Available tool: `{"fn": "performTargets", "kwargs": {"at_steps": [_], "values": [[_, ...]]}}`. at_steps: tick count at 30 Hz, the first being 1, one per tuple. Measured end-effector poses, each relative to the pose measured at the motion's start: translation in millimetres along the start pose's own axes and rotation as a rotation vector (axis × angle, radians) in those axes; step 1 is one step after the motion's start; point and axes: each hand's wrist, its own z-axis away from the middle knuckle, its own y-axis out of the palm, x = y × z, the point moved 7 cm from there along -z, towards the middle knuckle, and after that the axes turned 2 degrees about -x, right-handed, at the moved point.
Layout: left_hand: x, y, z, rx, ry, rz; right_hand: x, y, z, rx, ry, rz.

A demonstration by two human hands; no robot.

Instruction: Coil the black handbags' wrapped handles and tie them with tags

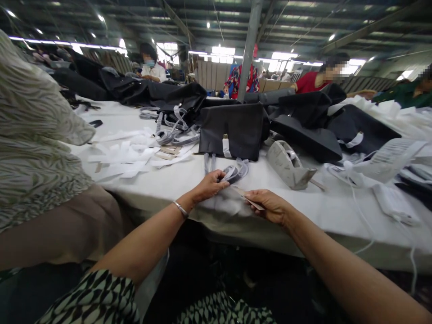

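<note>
A black bag (232,121) lies on the white-covered table in front of me, with a white-wrapped clasp strap at its middle. Its plastic-wrapped strap (241,170) trails toward me from the lower edge. My left hand (211,184) pinches the near end of this wrapped strap. In my right hand (268,204), between thumb and fingers, is a thin flat tan card (254,203), its tip pointing at the left hand. The card's far end is pale and blurred against the cloth. To the right of the bag stands a grey tape dispenser (290,166).
White paper strips (128,155) and tan card pieces (168,152) lie at left. More black bags (305,105) are heaped behind. A white fan (388,162) with a cord stands at right. A person in a patterned top (37,117) is close on my left; others work beyond the table.
</note>
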Motion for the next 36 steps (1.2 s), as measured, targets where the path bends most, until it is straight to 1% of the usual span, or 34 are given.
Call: {"fn": "performTargets", "kwargs": {"at_steps": [4,8,11,15,17,19,22,23,24,26,30,33,36], "values": [[0,1.6,1,0.025,-0.022,0.019,-13,5,29,0.09,-0.007,-0.162],[-1,0.1,0,0.013,0.0,-0.018,-20,26,49,0.284,-0.025,-0.31],[-1,-0.4,-1,0.01,0.008,-0.034,-17,41,58,0.395,-0.064,-0.394],[2,0.9,-2,0.024,-0.005,-0.006,-10,48,63,0.443,-0.101,-0.403],[3,0.3,-3,0.019,-0.014,0.022,-8,41,58,0.389,-0.116,-0.339],[4,-0.8,-3,0.017,-0.034,0.068,-5,24,45,0.239,-0.158,-0.164],[7,-3.8,-3,0.021,-0.093,0.164,7,-7,18,-0.071,-0.207,0.3],[8,-5.0,-3,0.021,-0.115,0.193,11,-13,9,-0.145,-0.203,0.447],[10,-6.2,-3,0.02,-0.133,0.22,16,-16,0,-0.193,-0.195,0.553],[11,-7.8,-3,0.025,-0.147,0.254,24,-15,-16,-0.225,-0.185,0.633],[8,-6.4,-4,0.054,-0.125,0.222,33,2,-38,-0.211,-0.201,0.556],[5,-4.9,-3,0.049,-0.109,0.131,31,8,-42,-0.21,-0.236,0.499],[1,-2.6,-3,0.066,-0.063,0.001,25,7,-42,-0.192,-0.29,0.454]]}}
